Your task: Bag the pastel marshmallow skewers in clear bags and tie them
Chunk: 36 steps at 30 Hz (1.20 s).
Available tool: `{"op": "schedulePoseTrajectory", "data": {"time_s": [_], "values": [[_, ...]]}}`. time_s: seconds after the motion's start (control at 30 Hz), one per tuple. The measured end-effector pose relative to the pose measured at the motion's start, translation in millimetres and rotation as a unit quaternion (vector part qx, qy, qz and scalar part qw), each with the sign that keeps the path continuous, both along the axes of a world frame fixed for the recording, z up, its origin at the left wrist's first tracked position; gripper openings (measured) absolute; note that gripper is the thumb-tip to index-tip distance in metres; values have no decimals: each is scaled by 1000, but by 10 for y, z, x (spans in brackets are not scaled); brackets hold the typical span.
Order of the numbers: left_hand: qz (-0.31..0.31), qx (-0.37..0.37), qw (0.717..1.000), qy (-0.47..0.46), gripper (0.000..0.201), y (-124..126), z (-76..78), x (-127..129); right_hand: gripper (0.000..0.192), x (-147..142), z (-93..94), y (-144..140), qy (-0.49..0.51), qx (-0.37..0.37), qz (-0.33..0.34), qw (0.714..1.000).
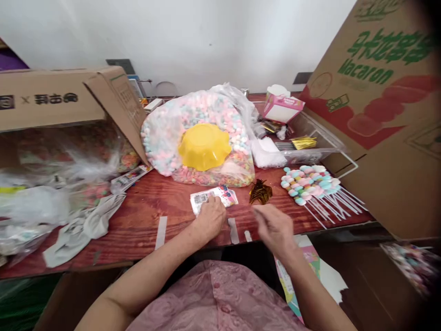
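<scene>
My left hand [212, 215] lies on a small stack of printed clear plastic bags [227, 196] on the red-brown table, its fingers curled down onto them. To the right, my right hand [275, 226] is a little blurred, with fingers curled together; anything between the fingertips is too small to make out. Just beyond it sits a small pile of gold twist ties [261, 192]. Skewers of pastel marshmallows [310, 184] on white sticks are heaped farther right. Behind the printed bags stands a large clear bag of marshmallows [161, 138] with a yellow scalloped bowl [205, 146] upside down on it.
An open carton [120, 101] with bagged sweets stands left, grey cloth [86, 225] before it. A clear plastic bin [310, 154] holds gold ties and a pink box [283, 109]. A tall cardboard box [386, 124] borders the right. Tape strips [161, 232] mark the table's front.
</scene>
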<state>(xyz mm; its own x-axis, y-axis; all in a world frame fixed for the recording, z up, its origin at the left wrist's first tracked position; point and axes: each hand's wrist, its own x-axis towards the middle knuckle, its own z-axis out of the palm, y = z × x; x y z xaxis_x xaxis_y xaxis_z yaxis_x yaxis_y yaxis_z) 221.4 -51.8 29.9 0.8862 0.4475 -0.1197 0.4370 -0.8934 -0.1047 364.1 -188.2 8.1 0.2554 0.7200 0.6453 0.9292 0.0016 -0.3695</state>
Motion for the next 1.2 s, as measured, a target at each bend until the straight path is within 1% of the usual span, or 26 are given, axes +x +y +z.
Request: {"op": "schedulePoseTrajectory", "data": {"time_s": [0.07,0.1,0.17,0.2,0.27,0.33,0.4,0.43,0.5,0.63,0.73,0.77,0.83,0.9,0.93,1.0,1.07,1.13,1.2], "values": [[-1,25,1000,6,24,28,-99,100,14,437,-34,-288,-43,18,-133,990],[-4,31,1000,4,24,50,-141,94,15,648,-57,-433,-77,13,-197,977],[-11,29,999,-7,24,107,-214,20,17,1022,-108,-675,-143,-14,-296,944],[-14,25,999,-17,24,142,-246,-32,19,1174,-131,-757,-167,-30,-324,931],[-22,23,998,-48,23,219,-308,-140,23,1399,-160,-831,-198,-68,-364,908],[-37,31,995,-91,21,295,-366,-232,27,1526,-170,-800,-208,-119,-390,889],[-53,41,989,-129,21,350,-413,-298,29,1587,-177,-715,-208,-161,-399,878],[-59,44,987,-141,22,363,-428,-322,29,1608,-186,-670,-207,-170,-399,877],[-59,44,986,-151,23,353,-441,-356,31,1652,-221,-600,-207,-159,-394,881],[-10,22,987,-159,18,246,-423,-390,36,1766,-323,-582,-190,-85,-380,901],[24,-11,981,-191,17,217,-423,-408,33,1742,-341,-623,-136,-33,-360,923],[34,-30,976,-215,17,231,-430,-412,30,1687,-329,-633,-101,-15,-347,932],[60,-75,956,-279,18,285,-452,-417,26,1508,-283,-630,-13,22,-307,951],[86,-116,932,-332,19,345,-473,-419,23,1266,-221,-592,52,62,-249,965],[93,-130,926,-342,18,366,-480,-420,21,1139,-188,-563,62,75,-214,972],[91,-143,931,-324,16,377,-479,-430,15,908,-128,-497,51,81,-141,985],[68,-138,948,-279,16,353,-460,-451,14,745,-88,-446,21,62,-81,995],[47,-126,960,-244,20,322,-432,-475,21,660,-75,-423,-18,39,-44,998],[44,-127,963,-234,23,313,-410,-492,28,625,-82,-422,-49,24,-25,998]]}}
